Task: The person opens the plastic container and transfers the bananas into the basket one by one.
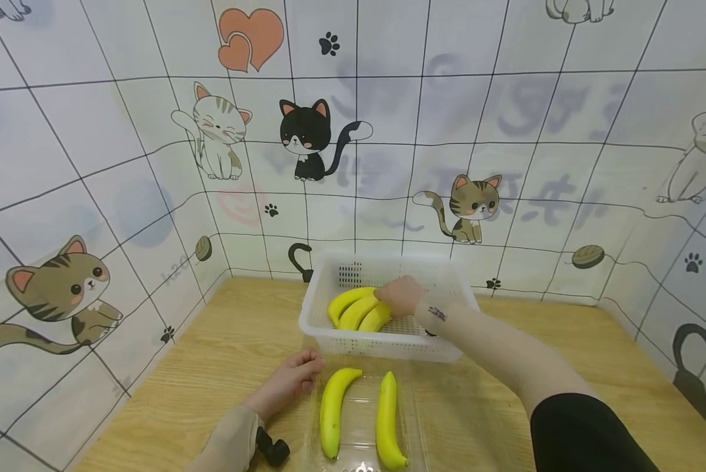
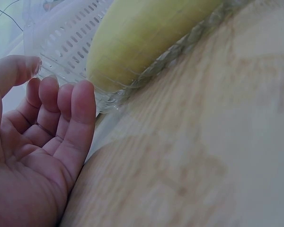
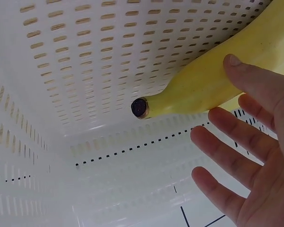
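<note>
In the head view, several yellow bananas (image 1: 357,309) lie together in a white perforated basket (image 1: 382,342). My right hand (image 1: 401,295) reaches inside at their right ends. The right wrist view shows its thumb against one banana (image 3: 199,90) with a dark tip; the index finger is at the lower edge and the other fingers are spread. My left hand (image 1: 294,377) pinches the rim of a clear plastic tray (image 1: 361,419) at its far left corner, with fingers bent (image 2: 57,109). Two single bananas, one left (image 1: 333,413) and one right (image 1: 389,419), lie apart in that tray.
Basket and tray stand on a wood-grain table (image 1: 506,406), the tray in front of the basket. Behind and at both sides rises a white wall covering (image 1: 382,118) with a grid and cartoon cats. A black device (image 1: 273,449) is at my left wrist.
</note>
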A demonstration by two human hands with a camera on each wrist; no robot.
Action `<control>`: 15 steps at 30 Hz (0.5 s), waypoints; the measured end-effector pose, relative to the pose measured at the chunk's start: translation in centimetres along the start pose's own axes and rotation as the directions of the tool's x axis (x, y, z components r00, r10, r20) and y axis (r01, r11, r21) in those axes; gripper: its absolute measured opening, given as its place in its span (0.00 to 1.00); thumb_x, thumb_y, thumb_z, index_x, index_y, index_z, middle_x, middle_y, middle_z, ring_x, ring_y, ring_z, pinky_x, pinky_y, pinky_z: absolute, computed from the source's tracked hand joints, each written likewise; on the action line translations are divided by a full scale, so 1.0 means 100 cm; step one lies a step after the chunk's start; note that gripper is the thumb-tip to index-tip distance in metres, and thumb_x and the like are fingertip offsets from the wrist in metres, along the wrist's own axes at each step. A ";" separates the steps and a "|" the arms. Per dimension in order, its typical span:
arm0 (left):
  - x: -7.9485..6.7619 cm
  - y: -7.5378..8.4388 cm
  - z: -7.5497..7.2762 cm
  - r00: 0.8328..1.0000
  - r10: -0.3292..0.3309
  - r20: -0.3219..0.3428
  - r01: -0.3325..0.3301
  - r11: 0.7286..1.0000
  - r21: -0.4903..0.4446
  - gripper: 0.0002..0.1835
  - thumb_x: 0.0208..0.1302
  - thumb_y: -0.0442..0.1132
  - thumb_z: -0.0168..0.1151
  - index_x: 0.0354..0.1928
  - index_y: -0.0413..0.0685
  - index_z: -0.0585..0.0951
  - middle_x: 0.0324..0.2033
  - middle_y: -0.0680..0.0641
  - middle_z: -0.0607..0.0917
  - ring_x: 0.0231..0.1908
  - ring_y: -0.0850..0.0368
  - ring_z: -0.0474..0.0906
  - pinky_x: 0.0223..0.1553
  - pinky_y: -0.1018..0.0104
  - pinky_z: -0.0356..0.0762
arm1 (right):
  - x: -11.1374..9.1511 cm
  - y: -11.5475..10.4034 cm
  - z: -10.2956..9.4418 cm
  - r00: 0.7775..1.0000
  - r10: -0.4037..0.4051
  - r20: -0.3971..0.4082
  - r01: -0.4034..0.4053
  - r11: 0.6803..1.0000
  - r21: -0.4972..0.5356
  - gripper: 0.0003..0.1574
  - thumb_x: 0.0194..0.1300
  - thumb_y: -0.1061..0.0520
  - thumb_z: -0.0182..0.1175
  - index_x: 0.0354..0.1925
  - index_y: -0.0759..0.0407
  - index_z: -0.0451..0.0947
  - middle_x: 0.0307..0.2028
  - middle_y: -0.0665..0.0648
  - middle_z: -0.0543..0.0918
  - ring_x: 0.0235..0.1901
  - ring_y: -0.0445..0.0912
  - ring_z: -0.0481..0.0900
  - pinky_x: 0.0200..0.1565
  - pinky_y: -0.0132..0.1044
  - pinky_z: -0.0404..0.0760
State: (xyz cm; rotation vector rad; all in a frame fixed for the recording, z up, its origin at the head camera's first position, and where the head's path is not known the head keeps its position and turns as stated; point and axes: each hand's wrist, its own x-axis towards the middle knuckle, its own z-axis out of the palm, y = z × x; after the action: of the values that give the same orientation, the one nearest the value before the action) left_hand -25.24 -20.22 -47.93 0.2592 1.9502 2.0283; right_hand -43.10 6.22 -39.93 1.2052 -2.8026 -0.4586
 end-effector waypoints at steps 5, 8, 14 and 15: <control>0.001 -0.001 -0.001 1.000 -0.007 -0.002 0.007 1.000 -0.001 0.10 0.71 0.43 0.56 0.39 0.45 0.68 0.30 0.52 0.69 0.31 0.59 0.66 0.32 0.70 0.65 | 0.001 -0.002 -0.001 1.000 -0.007 0.016 0.006 1.000 0.027 0.12 0.60 0.56 0.69 0.42 0.45 0.79 0.30 0.44 0.80 0.31 0.40 0.74 0.43 0.37 0.77; 0.001 -0.002 -0.001 1.000 -0.013 -0.002 0.013 1.000 -0.002 0.10 0.71 0.44 0.56 0.39 0.45 0.68 0.29 0.52 0.69 0.30 0.59 0.65 0.31 0.70 0.64 | 0.002 -0.003 -0.003 1.000 -0.010 0.028 0.010 1.000 0.013 0.10 0.62 0.56 0.67 0.42 0.45 0.79 0.29 0.44 0.78 0.30 0.40 0.73 0.43 0.35 0.76; 0.002 -0.004 -0.002 1.000 -0.010 -0.005 0.010 1.000 0.011 0.11 0.71 0.45 0.56 0.39 0.45 0.69 0.29 0.52 0.69 0.30 0.59 0.65 0.31 0.70 0.64 | 0.003 -0.004 -0.004 0.999 -0.015 0.037 0.016 1.000 -0.023 0.12 0.61 0.55 0.68 0.44 0.46 0.79 0.29 0.45 0.79 0.29 0.40 0.73 0.42 0.35 0.76; 0.002 -0.004 -0.002 1.000 -0.010 -0.005 0.010 1.000 0.013 0.12 0.71 0.46 0.56 0.40 0.45 0.69 0.29 0.52 0.69 0.30 0.59 0.65 0.31 0.70 0.64 | 0.003 -0.004 -0.003 0.999 -0.017 0.036 0.018 0.999 -0.032 0.13 0.61 0.54 0.68 0.44 0.46 0.79 0.30 0.45 0.79 0.29 0.40 0.73 0.42 0.35 0.77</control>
State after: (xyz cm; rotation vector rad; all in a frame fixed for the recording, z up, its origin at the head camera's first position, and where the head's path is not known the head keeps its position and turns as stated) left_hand -25.46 -20.31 -48.38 0.2478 1.9646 2.0123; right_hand -43.00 5.67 -39.81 1.2283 -2.8042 -0.5300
